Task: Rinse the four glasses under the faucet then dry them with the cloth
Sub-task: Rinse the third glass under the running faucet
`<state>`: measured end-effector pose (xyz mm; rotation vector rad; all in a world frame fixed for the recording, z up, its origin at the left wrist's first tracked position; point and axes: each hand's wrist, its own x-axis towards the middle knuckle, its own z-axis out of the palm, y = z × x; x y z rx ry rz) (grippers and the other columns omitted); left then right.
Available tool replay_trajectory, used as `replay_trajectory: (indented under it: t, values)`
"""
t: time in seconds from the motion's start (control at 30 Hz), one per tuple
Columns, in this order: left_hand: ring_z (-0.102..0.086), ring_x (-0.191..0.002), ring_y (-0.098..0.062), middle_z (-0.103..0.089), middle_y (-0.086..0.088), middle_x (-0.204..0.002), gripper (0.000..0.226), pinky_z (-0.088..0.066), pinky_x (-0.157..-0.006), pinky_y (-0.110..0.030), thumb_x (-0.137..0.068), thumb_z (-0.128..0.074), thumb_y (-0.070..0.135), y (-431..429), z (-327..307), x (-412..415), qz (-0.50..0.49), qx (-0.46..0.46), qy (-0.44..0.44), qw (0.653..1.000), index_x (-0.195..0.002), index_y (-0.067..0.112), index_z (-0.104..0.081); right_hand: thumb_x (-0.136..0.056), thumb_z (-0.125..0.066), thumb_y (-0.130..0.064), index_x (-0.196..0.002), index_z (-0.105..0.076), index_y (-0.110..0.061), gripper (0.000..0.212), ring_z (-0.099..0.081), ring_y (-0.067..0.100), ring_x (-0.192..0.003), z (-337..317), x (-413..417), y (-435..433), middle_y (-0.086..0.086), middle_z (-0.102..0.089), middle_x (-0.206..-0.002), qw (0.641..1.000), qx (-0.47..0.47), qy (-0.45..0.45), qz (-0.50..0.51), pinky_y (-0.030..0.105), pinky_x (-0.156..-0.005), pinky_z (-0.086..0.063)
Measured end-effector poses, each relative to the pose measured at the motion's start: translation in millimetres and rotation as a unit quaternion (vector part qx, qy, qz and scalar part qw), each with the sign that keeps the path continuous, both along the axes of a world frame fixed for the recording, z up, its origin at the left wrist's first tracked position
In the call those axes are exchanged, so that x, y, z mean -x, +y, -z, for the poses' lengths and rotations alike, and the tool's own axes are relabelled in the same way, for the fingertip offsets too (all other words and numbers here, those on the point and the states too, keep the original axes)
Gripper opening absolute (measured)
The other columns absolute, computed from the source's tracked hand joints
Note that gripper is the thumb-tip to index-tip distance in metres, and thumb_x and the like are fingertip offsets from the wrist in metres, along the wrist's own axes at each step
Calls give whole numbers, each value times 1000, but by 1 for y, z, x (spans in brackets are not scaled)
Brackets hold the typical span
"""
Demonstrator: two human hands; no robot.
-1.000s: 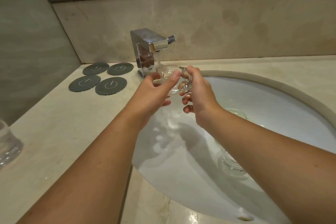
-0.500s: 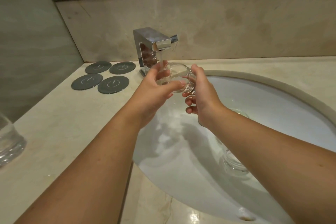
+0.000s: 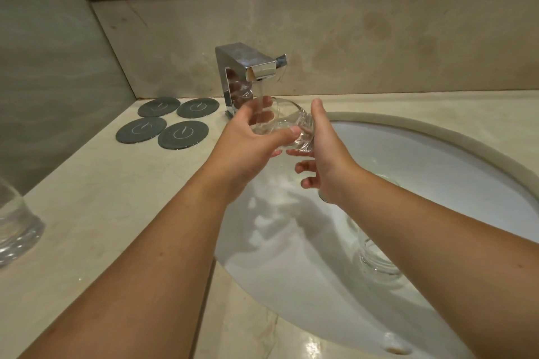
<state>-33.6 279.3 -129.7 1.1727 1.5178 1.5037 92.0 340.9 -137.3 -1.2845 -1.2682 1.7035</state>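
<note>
1. Glass is held tilted under the running faucet, above the far left of the sink.
2. It is gripped by the left hand, with fingers curled round it and the thumb laid across its near side.
3. Its base is clasped between the thumb and forefinger of the right hand; the other fingers are loosely spread.
4. A second glass is seen in the sink, partly hidden by the right forearm.
5. A third glass stands on the tabletop, near left.

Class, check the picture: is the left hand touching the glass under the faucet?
Touching. The head view shows the left hand gripping the glass: its thumb lies across the near side and its fingers show through the far side.
</note>
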Motion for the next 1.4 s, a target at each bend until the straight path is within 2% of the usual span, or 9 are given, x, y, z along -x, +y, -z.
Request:
replay_trajectory:
  t: [0.23,0.33,0.47,0.6,0.73,0.93,1.07,1.23,1.4]
  values:
    - [-72,-121,-16,-70,6,-134,78,-55,-106,-41,-70,-83,20,1,0,-1,29,-3,-42,999,-142,33,-55,-98,-48,-70,-95,-73,-23,53,-41,15,-51,1,-1,1,-1,-57,-67,998,7,60,8,27,-51,-33]
    - [-71,-120,-7,-74,12,-126,77,-56,-101,-40,-73,-85,42,1,1,-2,23,25,-46,998,-142,32,-55,-100,-50,-62,-96,-74,-24,45,-45,16,-55,2,0,1,3,-59,-78,998,-28,61,19,29,-52,-36]
    - [-71,-116,-14,-72,4,-127,86,-60,-84,-30,-70,-87,67,2,1,-1,-29,57,-31,997,-138,24,-60,-100,-52,-57,-105,-72,-25,38,-49,17,-57,2,0,2,5,-63,-88,996,-47,66,31,29,-52,-38]
    - [-75,-105,-6,-77,5,-120,62,-57,-78,-26,-83,-89,47,0,-1,1,-31,28,-15,999,-134,20,-64,-100,-46,-64,-111,-73,-28,47,-51,18,-62,2,0,1,-1,-68,-98,998,-41,45,21,29,-53,-37]
    - [-75,-110,-11,-74,2,-127,68,-60,-88,-34,-74,-90,38,1,0,2,-18,13,1,1000,-135,24,-63,-93,-37,-86,-115,-76,-30,72,-52,19,-67,2,-1,3,-1,-70,-93,1000,-3,19,13,29,-53,-36]
    - [-69,-124,-16,-67,3,-135,76,-56,-108,-43,-71,-87,24,1,-2,-1,7,17,-30,999,-141,30,-57,-98,-50,-70,-103,-76,-21,56,-47,16,-56,4,-1,5,3,-65,-81,998,-12,51,41,27,-50,-36]
    - [-70,-115,-3,-72,11,-125,63,-57,-102,-42,-88,-87,38,0,-2,-3,15,46,-61,997,-142,31,-57,-98,-55,-64,-111,-73,-22,47,-49,17,-61,3,0,5,1,-68,-90,995,-67,52,55,30,-54,-40]
    - [-73,-115,-17,-71,3,-130,81,-60,-80,-28,-73,-84,65,2,0,-1,-19,62,-64,996,-139,24,-61,-99,-59,-59,-117,-65,-26,38,-53,18,-65,1,1,0,-5,-68,-92,993,-97,50,55,33,-59,-40]
    - [-75,-109,-6,-76,4,-122,66,-61,-85,-33,-84,-91,40,1,0,2,-22,17,-35,999,-139,21,-60,-99,-45,-74,-120,-67,-31,53,-57,21,-68,-1,0,0,-7,-71,-113,995,-84,25,36,32,-57,-38]
